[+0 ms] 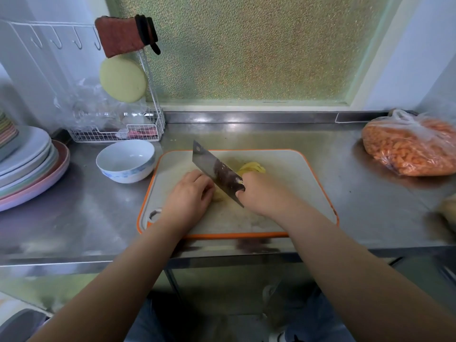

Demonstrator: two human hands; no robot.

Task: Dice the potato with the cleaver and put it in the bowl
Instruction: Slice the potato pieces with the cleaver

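Cutting under way, bowl unfilled

The right hand (259, 191) grips the cleaver (217, 172); the left hand (190, 193) curls over a potato (218, 196) piece on the board (291, 169). Cut strips (251, 167) lie behind the blade. The bowl (125, 160) just left of the board looks empty, with open counter (98, 206) around it

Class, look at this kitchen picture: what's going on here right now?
A person is cutting potato on an orange-edged cutting board on a steel counter. The right hand grips the cleaver, its blade angled down to the board, while the left hand holds a piece of potato beside the blade. A pile of cut potato strips lies behind the cleaver. The white bowl left of the board looks empty, so nothing has gone in yet.
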